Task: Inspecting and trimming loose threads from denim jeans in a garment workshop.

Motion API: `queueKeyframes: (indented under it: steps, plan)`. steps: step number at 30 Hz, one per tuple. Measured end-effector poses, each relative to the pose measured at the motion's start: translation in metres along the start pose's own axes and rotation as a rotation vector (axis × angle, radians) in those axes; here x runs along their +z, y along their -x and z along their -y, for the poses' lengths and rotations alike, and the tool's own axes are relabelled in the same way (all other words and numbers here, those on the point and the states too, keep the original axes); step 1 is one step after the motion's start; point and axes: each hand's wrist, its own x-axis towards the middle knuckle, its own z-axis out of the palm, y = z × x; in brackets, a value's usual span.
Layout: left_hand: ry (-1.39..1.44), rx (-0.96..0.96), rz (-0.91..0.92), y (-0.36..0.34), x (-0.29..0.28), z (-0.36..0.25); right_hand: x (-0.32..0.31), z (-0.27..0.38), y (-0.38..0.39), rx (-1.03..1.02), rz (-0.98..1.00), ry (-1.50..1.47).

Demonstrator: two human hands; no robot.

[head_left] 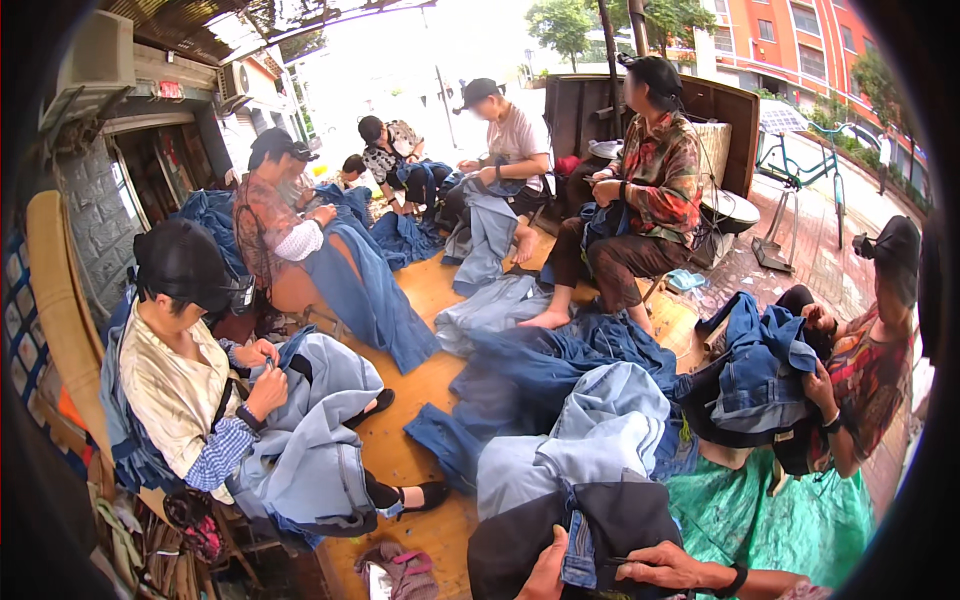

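Observation:
At the bottom centre, my left hand (548,560) grips black cloth (510,535) beside a blue denim strip (579,550), thumb up. Just right of the strip, my right hand (660,565), a dark band at its wrist, is closed with the fingertips pinching at the black cloth; a small dark thing there is too small to name. The black cloth lies across the lap area, joined or overlapped with a pale blue denim garment (570,445) above it.
Several people sit around sewing or holding jeans: one at left (180,370), one at right (860,380), others farther back. Denim piles (520,360) cover the wooden boards (390,400). A green tarp (770,520) lies at lower right; a bicycle (835,180) stands beyond.

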Motion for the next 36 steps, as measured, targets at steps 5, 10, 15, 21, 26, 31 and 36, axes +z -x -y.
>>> queueKeyframes:
  steps: [5, 10, 15, 21, 26, 31, 36]
  plan:
    - [0.277, -0.473, 0.117, -0.006, 0.013, -0.047, -0.013, 0.008, -0.014, 0.084, 0.043, -0.461]
    - [0.046, -0.342, 0.179, -0.003, -0.002, -0.035, -0.042, -0.017, -0.051, -0.473, -0.213, 0.367]
    - [0.113, -0.416, 0.127, -0.005, 0.0, -0.045, -0.068, 0.027, -0.05, -0.182, -0.633, -0.001]
    - [0.041, -0.354, 0.111, 0.009, 0.009, -0.059, -0.026, -0.033, -0.067, 0.025, -0.135, -0.325]
    - [-0.055, -0.409, 0.133, 0.018, 0.0, -0.071, -0.018, -0.03, -0.069, 0.033, -0.342, -0.232]
    - [-0.126, -0.283, -0.145, 0.014, -0.025, -0.082, -0.021, -0.014, -0.08, 0.037, -0.369, -0.129]
    - [-0.12, -0.128, -0.522, 0.025, -0.049, -0.113, -0.029, -0.019, -0.085, -0.024, -0.388, -0.242]
